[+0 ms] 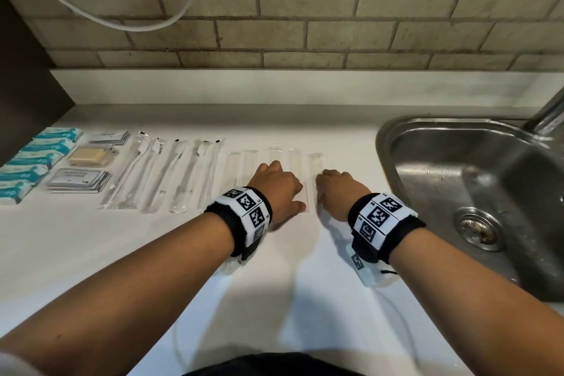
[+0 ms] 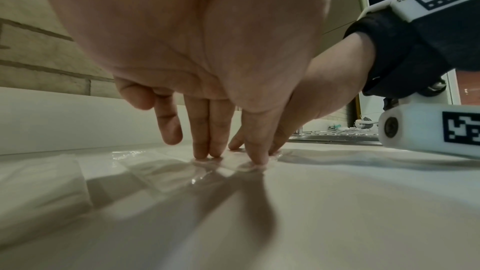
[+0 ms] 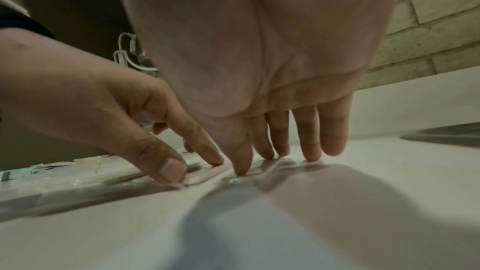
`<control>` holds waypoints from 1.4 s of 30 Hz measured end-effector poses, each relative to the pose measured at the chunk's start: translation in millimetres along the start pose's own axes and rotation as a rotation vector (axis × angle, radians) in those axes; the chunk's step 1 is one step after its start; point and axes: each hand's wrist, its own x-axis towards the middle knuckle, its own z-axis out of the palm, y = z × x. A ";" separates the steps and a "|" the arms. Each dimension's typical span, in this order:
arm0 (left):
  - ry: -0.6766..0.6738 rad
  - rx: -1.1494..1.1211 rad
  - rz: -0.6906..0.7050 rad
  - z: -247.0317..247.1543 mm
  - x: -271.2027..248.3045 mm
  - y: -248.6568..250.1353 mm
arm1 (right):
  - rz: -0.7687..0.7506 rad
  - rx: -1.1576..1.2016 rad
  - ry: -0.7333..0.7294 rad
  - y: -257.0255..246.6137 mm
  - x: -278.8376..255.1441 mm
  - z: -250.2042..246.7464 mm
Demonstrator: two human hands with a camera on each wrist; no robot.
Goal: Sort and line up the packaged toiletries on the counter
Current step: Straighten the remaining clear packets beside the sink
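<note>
On the counter (image 1: 91, 253), the items form one row running left to right: wrapped packets (image 1: 33, 159) at the far left, then a soap bar (image 1: 87, 156) between two sachet stacks (image 1: 77, 180), then wrapped toothbrushes (image 1: 161, 174), then clear sleeves (image 1: 244, 168). The sink (image 1: 476, 180) lies at the right. Both hands (image 1: 279, 189) rest on the rightmost sleeves.

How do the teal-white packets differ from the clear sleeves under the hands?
The teal-white packets are opaque, printed and short; the clear sleeves are see-through, unprinted and long.

The packets sit far left, untouched; the sleeves lie nearest the sink, with the left hand and right hand pressing on them.

Both lie flat on the counter.
</note>
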 end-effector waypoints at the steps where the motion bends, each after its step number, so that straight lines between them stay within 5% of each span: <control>1: -0.003 0.003 -0.001 -0.5 -0.1 -0.2 | -0.002 -0.002 -0.002 0.3 -0.1 -0.4; 11: -0.022 0.029 0.009 -3.4 -0.8 -0.7 | 0.012 -0.011 -0.015 -2.1 -0.9 -2.3; 17: 0.080 -0.018 -0.016 -5.3 -9.3 -13.2 | -0.088 -0.002 0.085 -13.3 -2.4 -4.7; 24: -0.072 0.074 -0.083 1.7 -21.2 -27.9 | -0.112 -0.102 0.034 -36.6 2.1 7.4; 42: -0.052 0.086 -0.075 1.4 -19.5 -31.2 | -0.097 -0.097 -0.007 -35.8 13.3 11.7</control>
